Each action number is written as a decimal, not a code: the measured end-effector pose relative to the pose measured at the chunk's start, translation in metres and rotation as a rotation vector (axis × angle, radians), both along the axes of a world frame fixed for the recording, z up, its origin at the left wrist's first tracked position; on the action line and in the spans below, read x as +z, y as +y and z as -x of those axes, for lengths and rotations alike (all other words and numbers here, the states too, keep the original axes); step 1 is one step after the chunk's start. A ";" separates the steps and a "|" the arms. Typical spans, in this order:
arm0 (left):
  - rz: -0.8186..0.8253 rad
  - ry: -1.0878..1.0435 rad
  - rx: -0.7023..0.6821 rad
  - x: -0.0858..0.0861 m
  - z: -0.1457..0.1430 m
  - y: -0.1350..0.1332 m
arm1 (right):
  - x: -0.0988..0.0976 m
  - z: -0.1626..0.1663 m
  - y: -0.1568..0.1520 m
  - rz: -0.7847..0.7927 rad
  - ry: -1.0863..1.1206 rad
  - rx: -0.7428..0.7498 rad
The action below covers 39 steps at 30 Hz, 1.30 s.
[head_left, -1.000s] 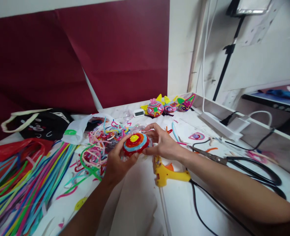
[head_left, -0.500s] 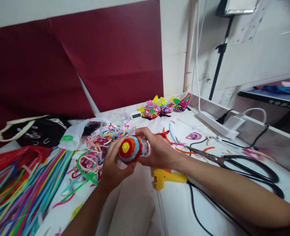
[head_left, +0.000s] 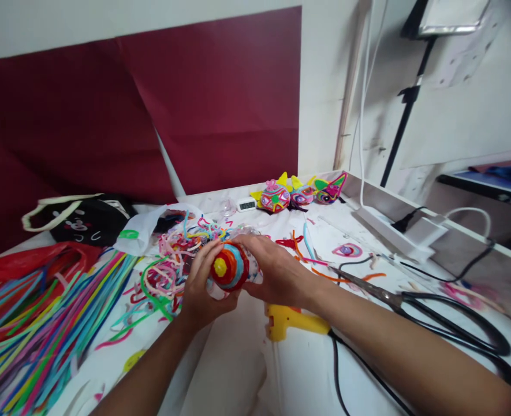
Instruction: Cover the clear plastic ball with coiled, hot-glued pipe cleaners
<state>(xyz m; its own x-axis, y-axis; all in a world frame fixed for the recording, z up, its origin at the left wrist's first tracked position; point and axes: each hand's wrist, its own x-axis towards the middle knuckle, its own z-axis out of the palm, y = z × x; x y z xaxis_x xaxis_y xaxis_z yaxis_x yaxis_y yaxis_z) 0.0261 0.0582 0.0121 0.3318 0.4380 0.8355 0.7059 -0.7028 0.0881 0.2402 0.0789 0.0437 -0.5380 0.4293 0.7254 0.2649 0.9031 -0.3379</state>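
Observation:
Both my hands hold a small round craft ball (head_left: 230, 267) wound with red, blue, orange and yellow rings. My left hand (head_left: 201, 292) cups it from below and the left, fingers curled round it. My right hand (head_left: 276, 271) wraps it from the right, thumb and fingers closed on its clear far side. The ball is tilted so its yellow centre faces me. A yellow glue gun (head_left: 294, 322) lies on the table just under my right wrist.
A heap of coloured strips (head_left: 43, 323) lies at the left, a tangle of cut pieces (head_left: 172, 263) behind the ball. Black scissors (head_left: 446, 323) lie at the right. Finished craft pieces (head_left: 301, 195), a small timer (head_left: 246, 204), a black bag (head_left: 82, 222) and a power strip (head_left: 394, 231) sit farther back.
The ball has been turned in my hands from face-up to tilted towards me, and my right hand has closed further round it.

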 end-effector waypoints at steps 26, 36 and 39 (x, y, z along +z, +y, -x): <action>0.239 -0.171 0.084 -0.030 0.010 0.001 | 0.029 -0.015 0.004 0.185 -0.259 0.118; 0.642 -0.784 -0.047 -0.013 -0.003 0.003 | 0.057 -0.052 0.005 0.193 -0.350 -0.278; 0.665 -0.837 -0.063 -0.007 -0.008 0.002 | 0.059 -0.048 -0.004 0.247 -0.510 -0.277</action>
